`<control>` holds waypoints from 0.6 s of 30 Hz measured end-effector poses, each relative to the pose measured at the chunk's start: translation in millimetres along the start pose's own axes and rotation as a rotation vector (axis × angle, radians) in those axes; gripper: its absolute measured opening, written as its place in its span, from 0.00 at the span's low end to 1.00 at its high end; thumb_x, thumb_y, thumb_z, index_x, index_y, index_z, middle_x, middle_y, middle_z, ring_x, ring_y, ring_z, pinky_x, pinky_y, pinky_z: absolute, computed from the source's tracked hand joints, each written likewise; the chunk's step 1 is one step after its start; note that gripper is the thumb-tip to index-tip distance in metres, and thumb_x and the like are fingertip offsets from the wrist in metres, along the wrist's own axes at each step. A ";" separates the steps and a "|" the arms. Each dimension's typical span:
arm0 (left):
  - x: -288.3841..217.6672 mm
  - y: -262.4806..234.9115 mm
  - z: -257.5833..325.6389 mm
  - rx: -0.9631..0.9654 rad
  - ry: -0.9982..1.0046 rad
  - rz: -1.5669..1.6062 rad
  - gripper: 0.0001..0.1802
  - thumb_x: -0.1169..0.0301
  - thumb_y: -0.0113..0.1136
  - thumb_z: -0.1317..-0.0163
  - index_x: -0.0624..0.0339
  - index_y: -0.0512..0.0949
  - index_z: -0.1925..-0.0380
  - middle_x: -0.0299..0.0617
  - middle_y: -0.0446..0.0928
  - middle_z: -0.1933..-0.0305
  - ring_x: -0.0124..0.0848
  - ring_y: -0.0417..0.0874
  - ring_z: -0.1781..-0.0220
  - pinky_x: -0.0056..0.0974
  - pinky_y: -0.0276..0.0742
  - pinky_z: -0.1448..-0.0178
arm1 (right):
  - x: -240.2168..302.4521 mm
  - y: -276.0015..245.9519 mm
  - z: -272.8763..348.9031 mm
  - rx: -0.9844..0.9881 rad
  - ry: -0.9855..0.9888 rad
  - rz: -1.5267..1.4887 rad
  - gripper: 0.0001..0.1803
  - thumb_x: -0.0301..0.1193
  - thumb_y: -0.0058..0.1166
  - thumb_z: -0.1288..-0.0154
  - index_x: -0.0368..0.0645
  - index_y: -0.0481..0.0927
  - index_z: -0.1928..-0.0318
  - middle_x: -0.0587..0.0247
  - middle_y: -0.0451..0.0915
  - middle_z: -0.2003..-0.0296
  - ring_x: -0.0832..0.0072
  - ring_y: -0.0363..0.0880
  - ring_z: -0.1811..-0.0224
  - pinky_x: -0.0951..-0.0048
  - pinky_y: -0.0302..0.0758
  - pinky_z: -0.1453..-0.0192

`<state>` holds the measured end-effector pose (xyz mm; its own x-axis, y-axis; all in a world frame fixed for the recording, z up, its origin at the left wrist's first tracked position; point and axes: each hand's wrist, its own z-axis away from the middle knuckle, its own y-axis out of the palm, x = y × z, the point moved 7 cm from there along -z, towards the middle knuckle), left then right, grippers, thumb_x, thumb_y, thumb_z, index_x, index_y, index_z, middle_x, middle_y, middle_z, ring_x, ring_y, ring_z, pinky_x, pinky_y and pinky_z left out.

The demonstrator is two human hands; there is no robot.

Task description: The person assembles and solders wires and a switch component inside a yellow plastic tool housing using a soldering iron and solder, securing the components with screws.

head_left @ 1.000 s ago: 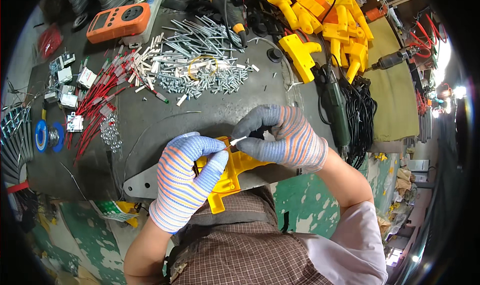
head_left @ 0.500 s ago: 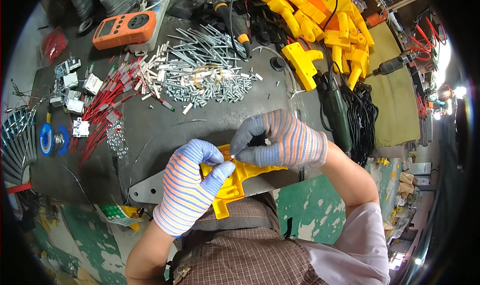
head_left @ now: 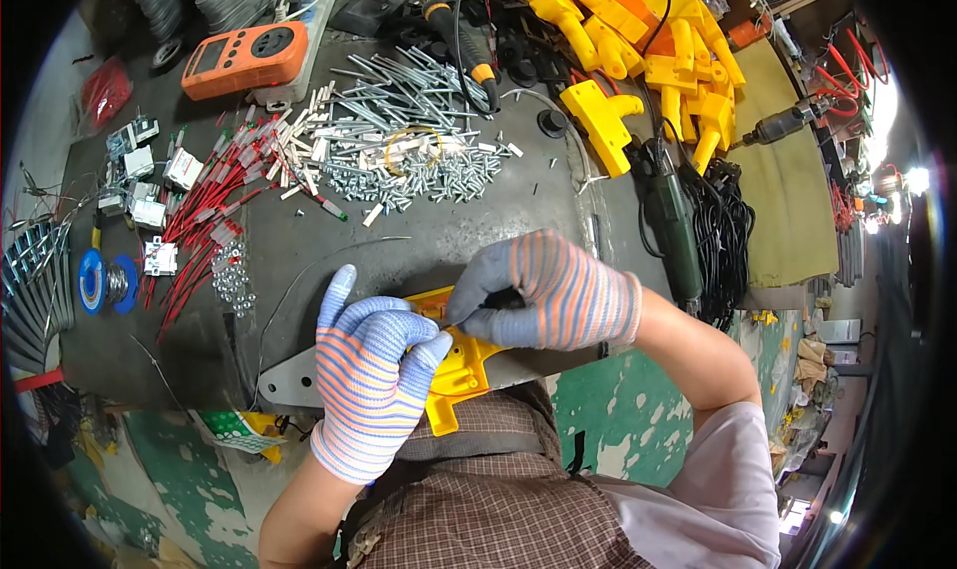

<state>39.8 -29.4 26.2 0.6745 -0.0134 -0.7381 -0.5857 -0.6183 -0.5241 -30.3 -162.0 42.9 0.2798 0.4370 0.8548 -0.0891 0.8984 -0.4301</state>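
A yellow plastic tool housing [head_left: 461,372], with an open hollow side facing up, lies across the front edge of the bench by my lap. Over its left side my left hand [head_left: 374,370], in a striped knit glove, pinches thumb and fingertips together, one finger sticking up. My right hand [head_left: 548,295], in a matching glove with a grey palm, closes its thumb and fingers over the housing's upper part. The fingertips of both hands meet above the housing. Whatever lies between them is too small or hidden to make out.
Loose screws [head_left: 414,175] and red wires [head_left: 204,205] are heaped beyond my hands. An orange meter [head_left: 245,60] stands far left. More yellow housings [head_left: 688,65] pile up at the far right, near a dark green tool [head_left: 675,230]. A solder spool [head_left: 108,280] sits left.
My left hand has turned more upright and raised one finger. My right hand has shifted slightly left and down, closer to the left fingertips. The housing has hardly moved.
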 end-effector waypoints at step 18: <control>5.3 4.9 -6.1 0.083 -0.098 0.053 0.08 0.63 0.66 0.44 0.52 0.79 0.71 0.36 0.78 0.73 0.37 0.80 0.67 0.53 0.58 0.30 | 31.6 -5.2 13.1 -0.264 -0.313 0.549 0.07 0.33 0.57 0.40 0.45 0.78 0.64 0.58 0.77 0.69 0.56 0.77 0.63 0.60 0.74 0.58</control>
<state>43.2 -37.3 22.3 0.5966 0.0348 -0.8018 -0.6574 -0.5518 -0.5132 -33.5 -152.2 75.9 -0.0326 0.8541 0.5190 0.1084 0.5193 -0.8477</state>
